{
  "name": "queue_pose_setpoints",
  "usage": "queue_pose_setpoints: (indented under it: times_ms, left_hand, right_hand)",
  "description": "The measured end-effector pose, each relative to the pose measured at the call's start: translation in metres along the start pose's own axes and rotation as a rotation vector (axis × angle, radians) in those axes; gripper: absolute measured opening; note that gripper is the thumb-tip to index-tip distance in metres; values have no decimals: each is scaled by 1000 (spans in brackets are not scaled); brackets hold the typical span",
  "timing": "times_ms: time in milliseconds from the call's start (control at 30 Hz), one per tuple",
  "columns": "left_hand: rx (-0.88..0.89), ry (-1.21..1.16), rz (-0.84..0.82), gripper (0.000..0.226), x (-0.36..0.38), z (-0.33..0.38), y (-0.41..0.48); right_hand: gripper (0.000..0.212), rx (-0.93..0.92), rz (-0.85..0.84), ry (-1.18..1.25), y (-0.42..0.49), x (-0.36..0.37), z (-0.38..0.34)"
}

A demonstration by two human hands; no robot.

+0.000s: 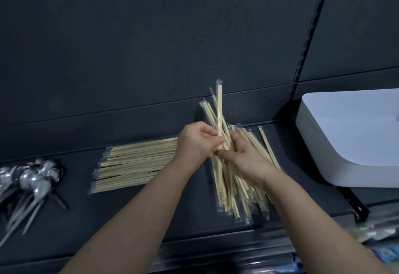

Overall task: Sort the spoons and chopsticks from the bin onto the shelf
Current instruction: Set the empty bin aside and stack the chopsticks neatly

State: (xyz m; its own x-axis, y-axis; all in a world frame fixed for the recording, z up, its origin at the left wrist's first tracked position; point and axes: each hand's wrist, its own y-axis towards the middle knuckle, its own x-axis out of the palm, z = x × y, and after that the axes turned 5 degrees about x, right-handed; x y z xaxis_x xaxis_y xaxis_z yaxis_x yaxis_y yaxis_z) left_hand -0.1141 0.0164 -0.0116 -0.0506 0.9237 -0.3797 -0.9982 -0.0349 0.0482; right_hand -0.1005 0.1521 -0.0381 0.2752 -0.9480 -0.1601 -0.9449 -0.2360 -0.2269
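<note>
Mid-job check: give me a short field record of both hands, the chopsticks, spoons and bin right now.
Left hand: pinches the loose bundle of plastic-wrapped pale wooden chopsticks near its middle
Right hand: grips the same bundle from the right side
Bundle: fanned out, upper ends tilted up above the dark metal shelf
Sorted: neat row of wrapped chopsticks lying flat, left of the hands
Spoons: heap of shiny metal spoons, far left on shelf
Bin: white plastic bin at right, contents not visible
</note>
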Motion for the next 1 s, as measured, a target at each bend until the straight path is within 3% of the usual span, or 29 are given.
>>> queue_pose_setpoints:
  times_ms: [100,167,200,333,533,733,833,933,1000]
  left_hand:
    - [15,11,77,37,-28,-5,-4]
    - [20,-111,82,58,-45,-3,-10]
    - [35,-180,74,57,-52,0,-13]
    - [201,-228,79,17,-74,10,-28]
    - [275,-311,-28,9,-97,1,-41]
    - [138,-409,20,2,-124,-36,-50]
    - [-6,-713,233,12,-149,-55,-51]
    - [-243,-621,533,32,-178,-96,-50]
    - [-328,-460,593,37,-191,-120,-59]
  right_hand:
    - [54,-113,69,-37,3,27,-10]
    - [49,-186,103,-130,4,45,-16]
    - [46,-210,104,-167,5,55,-17]
    - [33,-281,35,-266,6,90,-17]
    - [30,-245,-84,-234,1,117,-3]
    - [22,-118,-121,-333,0,147,10]
    - [13,-138,-58,-744,3,157,-1]
    - [37,-78,-16,-1086,3,169,-6]
    - [57,-96,20,-1228,4,180,-1]
